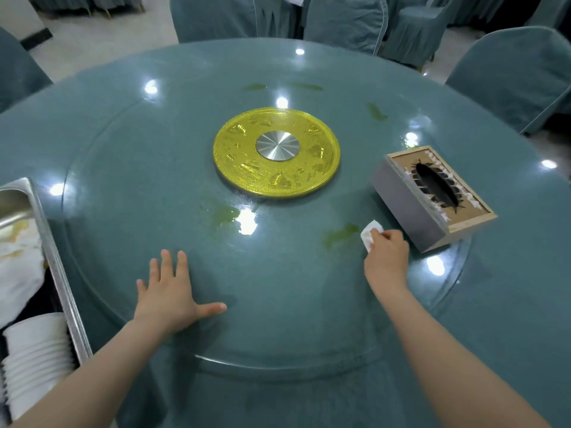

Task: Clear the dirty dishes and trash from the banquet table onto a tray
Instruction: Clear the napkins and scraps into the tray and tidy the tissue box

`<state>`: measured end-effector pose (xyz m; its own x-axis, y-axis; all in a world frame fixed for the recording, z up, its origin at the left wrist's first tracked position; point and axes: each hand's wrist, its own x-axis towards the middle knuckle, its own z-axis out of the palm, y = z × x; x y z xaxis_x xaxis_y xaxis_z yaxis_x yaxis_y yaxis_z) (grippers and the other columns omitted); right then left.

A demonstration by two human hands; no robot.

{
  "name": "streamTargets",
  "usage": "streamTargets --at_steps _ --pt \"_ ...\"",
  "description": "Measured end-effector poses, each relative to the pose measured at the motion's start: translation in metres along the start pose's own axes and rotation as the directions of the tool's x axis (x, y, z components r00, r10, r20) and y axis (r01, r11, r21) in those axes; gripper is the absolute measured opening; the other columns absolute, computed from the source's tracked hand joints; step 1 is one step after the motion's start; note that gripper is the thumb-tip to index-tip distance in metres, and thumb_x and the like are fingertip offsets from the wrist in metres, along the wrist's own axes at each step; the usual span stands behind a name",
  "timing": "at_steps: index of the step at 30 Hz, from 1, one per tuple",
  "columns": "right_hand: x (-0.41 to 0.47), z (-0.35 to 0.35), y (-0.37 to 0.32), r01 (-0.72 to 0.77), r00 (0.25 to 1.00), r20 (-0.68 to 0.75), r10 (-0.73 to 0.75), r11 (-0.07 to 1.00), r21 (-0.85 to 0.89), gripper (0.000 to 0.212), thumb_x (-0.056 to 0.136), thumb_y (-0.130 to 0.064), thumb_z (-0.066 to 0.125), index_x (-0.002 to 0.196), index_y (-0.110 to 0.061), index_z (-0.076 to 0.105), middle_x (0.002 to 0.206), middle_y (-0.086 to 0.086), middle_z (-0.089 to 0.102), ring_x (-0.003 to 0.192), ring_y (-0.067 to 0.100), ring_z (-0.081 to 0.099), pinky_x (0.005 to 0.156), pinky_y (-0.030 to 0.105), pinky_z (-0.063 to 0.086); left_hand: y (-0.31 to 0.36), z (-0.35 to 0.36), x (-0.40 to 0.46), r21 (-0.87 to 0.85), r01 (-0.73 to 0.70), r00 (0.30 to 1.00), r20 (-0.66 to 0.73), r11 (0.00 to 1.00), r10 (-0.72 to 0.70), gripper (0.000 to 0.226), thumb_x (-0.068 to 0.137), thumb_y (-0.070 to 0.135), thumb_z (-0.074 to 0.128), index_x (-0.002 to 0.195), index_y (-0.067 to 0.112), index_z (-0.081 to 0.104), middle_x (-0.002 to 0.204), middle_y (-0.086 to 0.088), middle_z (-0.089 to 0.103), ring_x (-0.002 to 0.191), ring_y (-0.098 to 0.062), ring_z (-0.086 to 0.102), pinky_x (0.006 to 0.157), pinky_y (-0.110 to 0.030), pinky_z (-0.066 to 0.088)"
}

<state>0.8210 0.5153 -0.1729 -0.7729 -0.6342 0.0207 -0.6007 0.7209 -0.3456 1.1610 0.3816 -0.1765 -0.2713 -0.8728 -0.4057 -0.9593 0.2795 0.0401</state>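
Head view looked down on a round banquet table (509,304) under a teal cloth, with a glass turntable (123,168) resting on top of it. The left hand (173,291) lay flat on the glass near its front edge, fingers straight and spread, thumb out to the side, holding nothing. The right hand (386,254) had its fingers curled around a crumpled white tissue (369,233) and pressed it to the glass; most of the tissue was hidden under the fingers, and only a small corner showed beyond them. Just left of the tissue lay a greenish smear (340,234), and another greenish smear (221,213) lay closer to the middle, partly washed out by a bright ceiling-light reflection. Fainter green marks on the far side of the glass were hard to make out.

A gold disc (276,152) with a silver hub (277,145) sat at the centre. A tissue box (432,197) stood just beside the right hand, its oval opening dark, so nothing inside could be seen.

At the left edge a metal tray (58,267) was cut off by the frame. It held stacked white cups (37,359) and a stained white mass (18,267), whether cloth or paper I could not tell. Chairs (346,23) in teal covers ringed the far side, partly cropped.
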Motion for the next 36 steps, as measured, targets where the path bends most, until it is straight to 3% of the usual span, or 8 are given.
streamTargets --at_steps 5,11,15,19,27,30,33,36 --pt "0.031 0.006 -0.022 -0.064 0.998 0.016 0.063 0.995 0.072 0.039 0.083 0.011 0.047 0.118 -0.003 0.057 0.128 0.013 0.042 0.110 0.032 0.037 0.078 0.028 0.031 0.006 0.006 -0.006 -0.001 0.015 1.000 -0.015 1.000 -0.015 0.143 0.051 0.092 0.051 0.150 0.013 -0.015 0.159 -0.014 -0.016 0.147 -0.034 -0.008 0.115 -0.056 0.014" --pt "0.020 0.028 -0.041 0.142 0.985 0.078 -0.155 0.978 0.150 0.054 0.076 0.012 0.044 0.121 -0.010 0.062 0.121 0.009 0.049 0.106 0.032 0.040 0.079 0.029 0.034 0.009 0.009 -0.006 0.018 0.025 0.999 -0.037 1.000 -0.025 0.142 0.051 0.092 0.050 0.151 0.013 -0.013 0.159 -0.014 -0.013 0.146 -0.035 -0.006 0.114 -0.056 0.015" --pt "-0.025 0.045 -0.062 0.308 0.932 0.119 -0.341 0.923 0.231 0.056 0.075 0.016 0.045 0.120 -0.010 0.066 0.115 0.008 0.055 0.104 0.030 0.041 0.076 0.016 0.022 0.008 0.007 -0.007 0.016 0.037 0.999 -0.031 0.999 -0.036 0.141 0.051 0.092 0.049 0.151 0.014 -0.014 0.159 -0.014 -0.012 0.146 -0.035 -0.005 0.115 -0.055 0.015" --pt "-0.063 0.049 -0.059 0.388 0.890 0.144 -0.433 0.884 0.262 0.058 0.078 0.015 0.046 0.123 -0.016 0.064 0.117 0.006 0.055 0.106 0.029 0.041 0.083 0.018 0.026 0.012 0.002 -0.010 0.020 0.037 0.999 -0.021 0.999 -0.036 0.140 0.053 0.091 0.049 0.151 0.013 -0.013 0.159 -0.015 -0.011 0.146 -0.035 -0.003 0.115 -0.055 0.017" --pt "-0.089 0.025 -0.017 0.386 0.875 0.205 -0.438 0.888 0.250 0.057 0.086 0.009 0.046 0.129 -0.027 0.060 0.124 -0.002 0.050 0.115 0.018 0.037 0.083 0.011 0.022 0.020 -0.012 -0.026 0.038 0.001 0.999 0.034 0.999 -0.003 0.128 0.062 0.088 0.050 0.152 0.017 -0.007 0.160 -0.012 -0.002 0.145 -0.034 0.005 0.113 -0.047 0.025" --pt "-0.081 0.017 -0.007 0.293 0.917 0.191 -0.349 0.917 0.271 0.042 0.093 -0.007 0.045 0.125 -0.028 0.062 0.120 -0.001 0.047 0.107 0.012 0.036 0.079 0.012 0.024 0.013 -0.015 -0.030 0.033 -0.067 0.998 -0.009 0.997 0.067 0.108 0.071 0.080 0.052 0.152 0.022 0.012 0.155 -0.008 0.019 0.138 -0.031 0.023 0.108 -0.042 0.033" --pt "-0.071 0.015 0.003 0.316 0.929 0.126 -0.348 0.923 0.222 0.033 0.092 -0.018 0.045 0.117 -0.029 0.063 0.112 -0.002 0.040 0.099 0.013 0.036 0.076 0.014 0.023 0.010 -0.022 -0.021 -0.157 -0.138 0.983 -0.147 0.978 0.115 0.073 0.079 0.058 0.064 0.139 0.021 0.045 0.132 -0.005 0.047 0.121 -0.027 0.048 0.098 -0.038 0.041" --pt "-0.063 0.007 0.012 0.189 0.980 0.044 -0.192 0.980 0.068 0.008 0.090 -0.032 0.054 0.092 -0.032 0.061 0.097 -0.007 0.045 0.084 0.015 0.044 0.065 0.026 0.031 0.004 -0.028 0.003 -0.242 -0.161 0.968 -0.226 0.957 0.106 0.073 0.076 0.047 0.073 0.137 0.016 0.047 0.136 -0.010 0.047 0.125 -0.031 0.045 0.104 -0.042 0.037"
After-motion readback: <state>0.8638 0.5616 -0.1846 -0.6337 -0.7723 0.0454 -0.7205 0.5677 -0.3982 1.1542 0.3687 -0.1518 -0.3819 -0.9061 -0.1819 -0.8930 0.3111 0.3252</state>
